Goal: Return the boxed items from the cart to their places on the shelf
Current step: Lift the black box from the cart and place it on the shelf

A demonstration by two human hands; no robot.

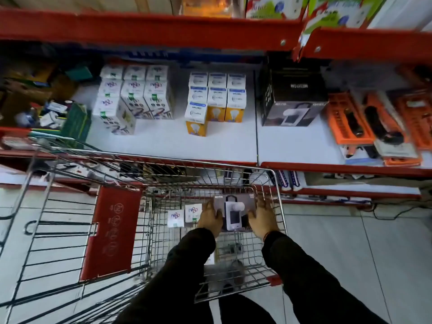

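Inside the wire shopping cart [278,195] lies a grey box [235,212] picturing a white lantern. My left hand [210,219] grips its left side and my right hand [263,219] grips its right side. Two small white boxes [184,215] stand in the cart just left of it. On the white shelf [233,146] above the cart sits a matching black and grey lantern box [292,101] at centre right. Stacks of white bulb boxes [133,94] and white-and-yellow bulb boxes [216,99] stand further left.
Orange blister packs [374,122] lie on the shelf's right part. A green box [76,123] and loose clutter fill the left end. A red shelf beam [163,29] runs overhead. The cart's red child-seat flap [112,232] is on the left, tiled floor on the right.
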